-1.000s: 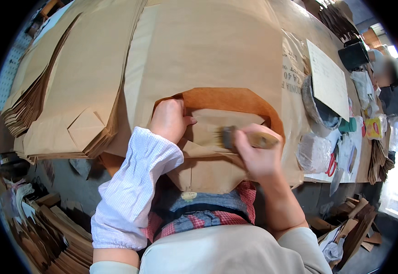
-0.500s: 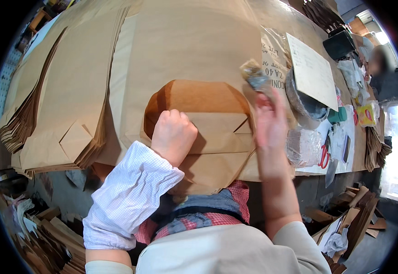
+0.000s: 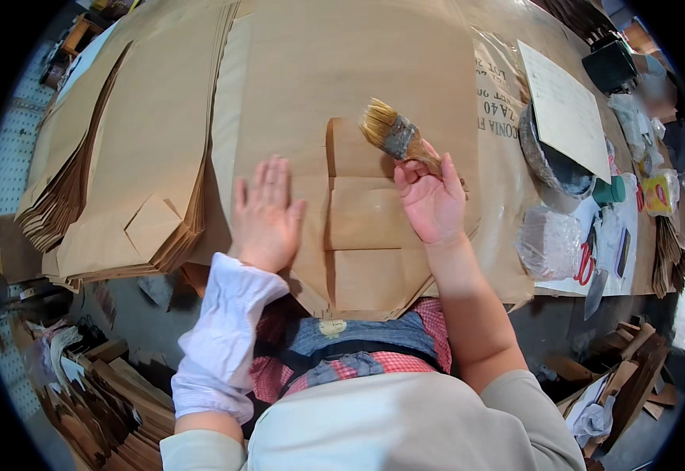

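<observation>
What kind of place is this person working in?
Probably a small workshop that makes paper bags by hand. The right hand holds a paste brush over a folded brown paper bag, stacks of brown paper bags lie alongside, and a bowl stands nearby.

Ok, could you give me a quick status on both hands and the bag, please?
Left hand flat on the folded paper bag. Right hand gripping the paste brush, bristles lifted. Nothing blocking.
</observation>
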The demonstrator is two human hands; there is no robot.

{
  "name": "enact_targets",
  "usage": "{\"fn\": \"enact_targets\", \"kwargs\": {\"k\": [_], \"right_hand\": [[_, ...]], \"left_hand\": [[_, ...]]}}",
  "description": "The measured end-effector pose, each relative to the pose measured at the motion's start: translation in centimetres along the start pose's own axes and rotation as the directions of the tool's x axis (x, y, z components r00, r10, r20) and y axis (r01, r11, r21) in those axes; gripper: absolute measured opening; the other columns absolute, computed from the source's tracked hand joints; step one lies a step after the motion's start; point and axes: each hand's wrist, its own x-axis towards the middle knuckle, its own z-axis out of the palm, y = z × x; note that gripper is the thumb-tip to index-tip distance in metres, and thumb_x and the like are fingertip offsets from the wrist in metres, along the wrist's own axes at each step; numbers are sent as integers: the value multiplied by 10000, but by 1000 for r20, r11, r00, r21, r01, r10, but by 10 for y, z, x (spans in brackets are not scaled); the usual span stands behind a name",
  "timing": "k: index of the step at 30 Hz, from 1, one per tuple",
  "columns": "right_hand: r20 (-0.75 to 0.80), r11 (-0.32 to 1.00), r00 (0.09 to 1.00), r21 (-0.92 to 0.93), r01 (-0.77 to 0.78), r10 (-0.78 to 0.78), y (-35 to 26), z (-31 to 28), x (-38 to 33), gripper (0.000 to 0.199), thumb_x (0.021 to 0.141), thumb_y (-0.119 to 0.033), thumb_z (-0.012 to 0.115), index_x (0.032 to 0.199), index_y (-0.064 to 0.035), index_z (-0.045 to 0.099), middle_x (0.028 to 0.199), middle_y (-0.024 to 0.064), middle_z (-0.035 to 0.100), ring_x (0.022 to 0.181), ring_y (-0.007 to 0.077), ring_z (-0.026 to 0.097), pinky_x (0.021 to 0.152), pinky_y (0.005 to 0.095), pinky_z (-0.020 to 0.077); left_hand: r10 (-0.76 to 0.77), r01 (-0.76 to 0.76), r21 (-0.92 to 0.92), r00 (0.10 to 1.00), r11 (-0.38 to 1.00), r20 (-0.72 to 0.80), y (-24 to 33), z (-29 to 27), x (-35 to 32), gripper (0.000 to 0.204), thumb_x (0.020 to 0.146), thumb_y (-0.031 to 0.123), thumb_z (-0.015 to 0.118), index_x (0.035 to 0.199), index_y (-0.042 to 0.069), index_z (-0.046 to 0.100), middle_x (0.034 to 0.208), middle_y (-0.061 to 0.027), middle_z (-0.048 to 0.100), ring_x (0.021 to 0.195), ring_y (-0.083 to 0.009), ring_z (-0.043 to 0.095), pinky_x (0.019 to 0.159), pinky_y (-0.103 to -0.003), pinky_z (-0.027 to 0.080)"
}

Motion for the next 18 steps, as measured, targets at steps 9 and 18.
{"fn": "enact_targets", "kwargs": {"k": [9,18], "right_hand": [[52,988,997,-145,-56,64,-3,-16,-2,348,1011,-286,485,1224,-23,565,1048,96,658,974,189,624,871,375,518],[-100,756,963,-601,-259,250,-4,6,-95,258,945,-195,614,1131,-17,629,1053,102,660,856,153,622,707,291,521]], "left_hand": [[148,-133,-132,982,982,117,34,4,-48,667,892,297,542,1459,20,325,1523,-209,286,1420,-382,239,1157,-503,157],[373,-371,-64,927,927,38,10,0,1,627,885,351,554,1412,43,408,1466,-246,350,1374,-387,311,1154,-492,192]]}}
